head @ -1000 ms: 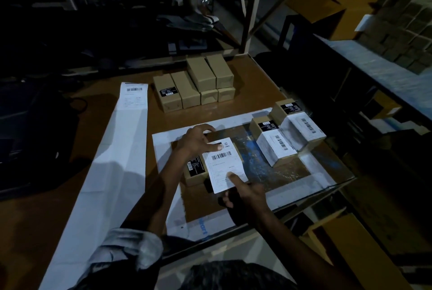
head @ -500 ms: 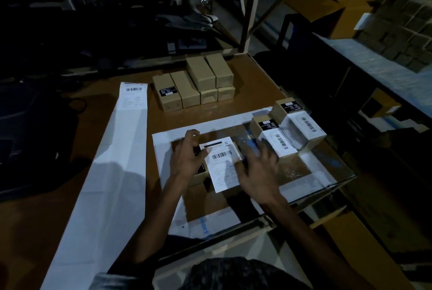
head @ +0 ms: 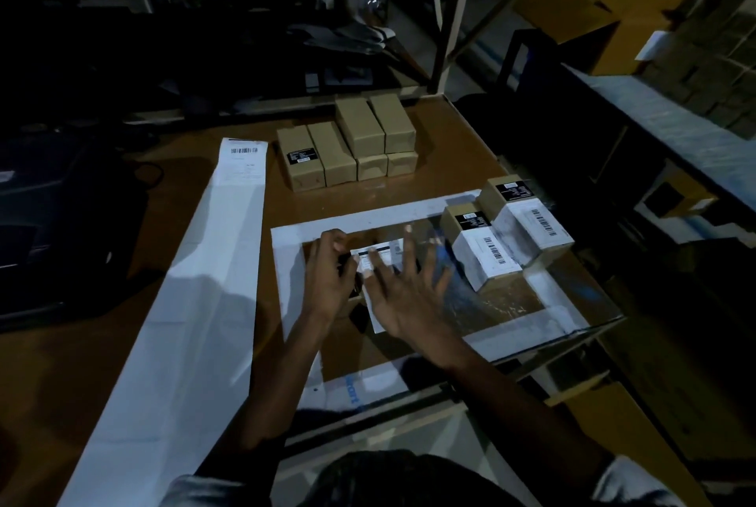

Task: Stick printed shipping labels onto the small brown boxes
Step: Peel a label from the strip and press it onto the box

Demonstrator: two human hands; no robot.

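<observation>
A small brown box lies under both my hands on the glass-topped work mat and is almost wholly hidden. A white shipping label with a barcode lies across its top. My left hand grips the box's left side with curled fingers. My right hand lies flat on the label with fingers spread. Two boxes that carry labels, one and the other, stand just to the right. Several plain brown boxes are stacked at the back of the table.
A long white label strip runs down the left of the wooden table, with one printed label at its far end. A dark machine sits at the left. The table's right edge drops off beside a shelf of cartons.
My right hand has slid left from beside the box onto the label and now covers most of it. My left hand has stayed on the box's left side.
</observation>
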